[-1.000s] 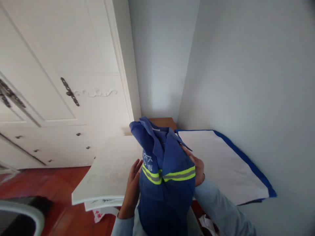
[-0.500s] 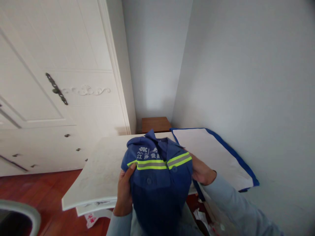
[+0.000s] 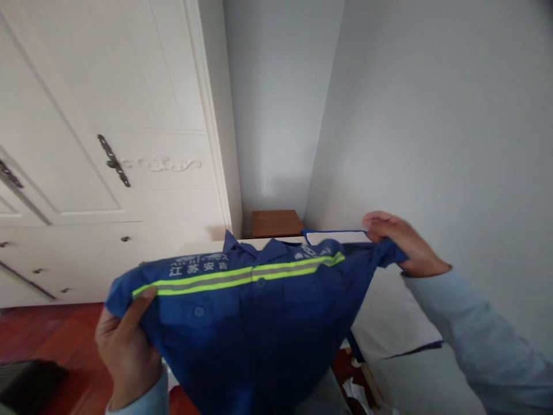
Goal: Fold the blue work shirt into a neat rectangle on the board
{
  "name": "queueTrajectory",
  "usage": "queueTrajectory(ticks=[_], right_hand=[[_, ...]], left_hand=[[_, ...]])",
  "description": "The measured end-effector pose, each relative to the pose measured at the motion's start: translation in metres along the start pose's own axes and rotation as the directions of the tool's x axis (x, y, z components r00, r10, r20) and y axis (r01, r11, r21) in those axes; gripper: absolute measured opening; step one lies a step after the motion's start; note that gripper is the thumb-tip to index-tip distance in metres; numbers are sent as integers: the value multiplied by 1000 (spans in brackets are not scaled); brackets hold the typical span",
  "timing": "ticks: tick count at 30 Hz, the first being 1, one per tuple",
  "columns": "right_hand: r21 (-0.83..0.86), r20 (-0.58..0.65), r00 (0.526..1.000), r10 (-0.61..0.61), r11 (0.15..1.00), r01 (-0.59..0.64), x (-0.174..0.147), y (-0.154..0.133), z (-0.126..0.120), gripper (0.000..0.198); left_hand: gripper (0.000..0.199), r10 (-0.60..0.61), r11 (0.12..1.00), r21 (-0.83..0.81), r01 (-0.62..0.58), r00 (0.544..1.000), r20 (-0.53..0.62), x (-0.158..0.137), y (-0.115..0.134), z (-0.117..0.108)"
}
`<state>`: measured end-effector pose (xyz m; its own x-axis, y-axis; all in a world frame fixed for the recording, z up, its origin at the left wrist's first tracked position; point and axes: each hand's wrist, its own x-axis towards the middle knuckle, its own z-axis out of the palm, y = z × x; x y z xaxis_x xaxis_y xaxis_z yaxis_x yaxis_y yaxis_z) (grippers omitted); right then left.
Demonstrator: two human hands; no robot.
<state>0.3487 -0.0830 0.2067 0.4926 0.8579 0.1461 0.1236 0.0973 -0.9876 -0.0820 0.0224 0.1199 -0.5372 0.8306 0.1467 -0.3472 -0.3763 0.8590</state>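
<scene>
Room: a white wardrobe (image 3: 108, 144) was seen upper left, a wooden floor (image 3: 52, 334) lower left.
Shirt: a blue shirt (image 3: 250, 311) was stretched centre frame.
Hands: the left hand (image 3: 125, 346) and right hand (image 3: 401, 242) were each clamped on a shirt end.

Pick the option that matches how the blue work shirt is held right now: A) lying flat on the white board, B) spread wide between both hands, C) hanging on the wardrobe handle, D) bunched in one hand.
B: the left hand grips one end of the blue work shirt and the right hand grips the other, with its reflective stripe stretched between them.
</scene>
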Motion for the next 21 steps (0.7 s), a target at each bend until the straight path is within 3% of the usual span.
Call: queueTrajectory(ticks=[1, 2, 4, 5, 6, 7, 8, 9, 10, 11, 12, 14, 16, 19, 21], right_hand=[[-15, -149, 984, -96, 995, 95, 11, -14, -11, 30], [-66, -284, 934, -217, 976, 206, 22, -26, -20, 27], [-262, -454, 752, -479, 878, 401, 43, -43, -34, 20], [-400, -469, 646, -602, 797, 453, 54, -46, -39, 18], [-542, -432, 573, -696, 708, 453, 64, -46, -43, 18], [-675, -342, 570, -747, 618, 404, 73, -41, -47, 22], [-784, -218, 638, -739, 522, 336, 82, -33, -49, 28], [-860, -80, 747, -660, 425, 283, 90, -23, -50, 33], [-903, 52, 856, -514, 343, 260, 97, -9, -51, 34], [-919, 165, 927, -336, 289, 268, 102, 6, -51, 31], [-918, 257, 952, -167, 267, 295, 104, 23, -50, 26], [-901, 375, 922, 95, 273, 338, 104, 57, -46, 19], [-895, 430, 847, 312, 266, 357, 99, 88, -40, 24], [-892, 451, 753, 479, 232, 388, 92, 120, -26, 40], [-884, 467, 755, 461, 225, 410, 94, 131, -13, 47]], left_hand=[[27, 90, 996, 5, -90, 996, 3, 13, -1, 3], [30, 163, 987, 13, -163, 987, 10, 26, -6, 6], [57, 256, 961, 92, -260, 965, 52, 51, -21, 14], [77, 295, 936, 179, -302, 953, 67, 63, -31, 18], [89, 352, 886, 289, -362, 932, 86, 72, -42, 22], [93, 404, 806, 412, -425, 904, 142, 80, -55, 25], [88, 424, 696, 530, -484, 873, 241, 87, -68, 27], [80, 378, 567, 631, -530, 848, 373, 91, -82, 28], [73, 257, 429, 701, -570, 821, 510, 93, -96, 26], [69, 109, 302, 743, -598, 796, 596, 94, -110, 23], [66, -28, 196, 764, -615, 775, 631, 93, -123, 18], [65, -199, 76, 757, -649, 734, 649, 90, -148, 4], [66, -270, 79, 713, -696, 674, 688, 87, -168, -9], [62, -289, 249, 573, -781, 504, 814, 84, -183, -20], [56, -204, 355, 473, -807, 427, 881, 86, -182, -21]])
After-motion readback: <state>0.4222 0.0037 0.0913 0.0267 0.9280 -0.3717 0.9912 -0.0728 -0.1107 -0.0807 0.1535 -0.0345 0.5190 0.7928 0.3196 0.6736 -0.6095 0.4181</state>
